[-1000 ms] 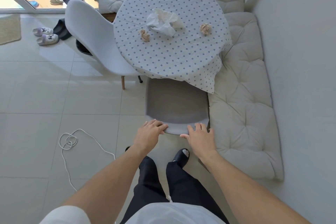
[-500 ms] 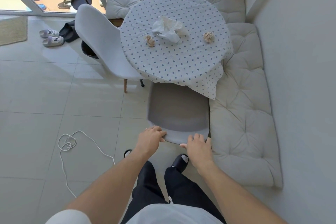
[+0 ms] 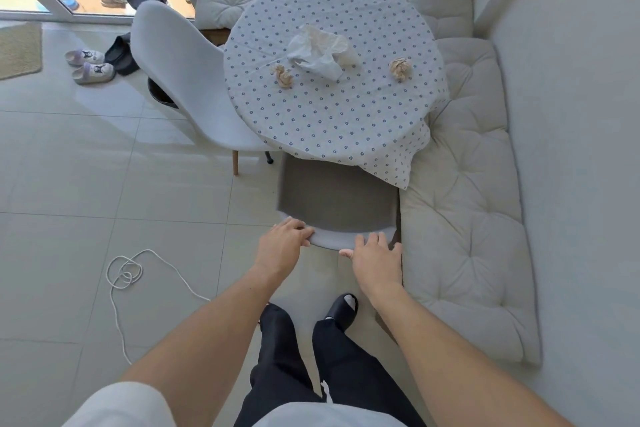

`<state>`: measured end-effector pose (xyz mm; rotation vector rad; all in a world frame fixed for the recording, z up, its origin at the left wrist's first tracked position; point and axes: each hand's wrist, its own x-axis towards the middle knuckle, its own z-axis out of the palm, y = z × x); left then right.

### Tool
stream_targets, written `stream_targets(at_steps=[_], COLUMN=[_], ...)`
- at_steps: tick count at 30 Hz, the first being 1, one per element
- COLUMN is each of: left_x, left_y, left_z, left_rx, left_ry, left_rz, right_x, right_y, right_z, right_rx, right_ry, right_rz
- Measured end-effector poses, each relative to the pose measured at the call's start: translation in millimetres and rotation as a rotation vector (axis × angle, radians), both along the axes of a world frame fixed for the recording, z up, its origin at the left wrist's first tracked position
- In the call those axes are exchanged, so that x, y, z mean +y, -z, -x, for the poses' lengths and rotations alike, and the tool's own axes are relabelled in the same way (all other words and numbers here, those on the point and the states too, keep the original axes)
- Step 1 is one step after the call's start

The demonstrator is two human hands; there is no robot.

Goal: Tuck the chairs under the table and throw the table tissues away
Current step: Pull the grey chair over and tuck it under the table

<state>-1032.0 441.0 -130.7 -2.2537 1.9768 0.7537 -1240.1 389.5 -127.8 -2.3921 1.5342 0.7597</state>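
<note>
Near chair (image 3: 337, 204): grey shell, seat pushed partly beneath the round worktop (image 3: 332, 128), its top edge toward the person. The hanging corner of the dotted tablecloth (image 3: 391, 163) overlaps the far part of the seat.

Left hand (image 3: 282, 246): fingers curled over the left part of the chair's top edge, grip grasping the backrest rim.

Right hand (image 3: 375, 262): laid flat against the right part of the same edge, fingers extended and slightly spread; grip loose, pressing on the rim rather than clenched around it.

Second chair (image 3: 188, 80): white shell with wooden legs, standing at the worktop's left side, backrest outward, seat front under the cloth edge.

Tissues on the worktop: one large white crumpled tissue (image 3: 320, 52) near the centre; one small beige wad (image 3: 284, 75) just left of it; one small beige wad (image 3: 400, 68) well to the right, close to the worktop's edge. All three lie apart from both hands.

Surroundings: cream tufted cushions (image 3: 467, 218) along the wall behind and to the right of the worktop, the right one just beside the near chair; white cord (image 3: 126, 274) looped on the tiled floor at left; slippers (image 3: 90, 66) near the glass door; the person's dark trousers and black footwear below the hands.
</note>
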Motion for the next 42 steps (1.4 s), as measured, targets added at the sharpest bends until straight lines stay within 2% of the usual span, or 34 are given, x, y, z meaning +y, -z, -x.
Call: stream_targets(at_steps=[6,14,23,31,42], left_x=[-28,-49,-38,-17,36], left_y=[1,-1,-45,-129,-212], left_z=[-8,-24,-73,-165,-346], left_rx=[0.014,0.147,0.24,0.285,0.277], left_ry=[-0.055,-0.096,-0.228,-0.369,-0.529], left_rz=[-0.017,-0.138,-0.101,0.006,0.213], right_x=[-27,-38,-45,-62,-70], right_y=[5,1,-41,-114,-186], right_z=[-10,-15,-43,-113,-266], right_rx=[-0.045,-0.049,-0.234,-0.353,-0.426], right_ry=[0.069,0.119,0.218,0.221,0.121], right_rz=[-0.013,-0.046,-0.065,-0.01,0.06])
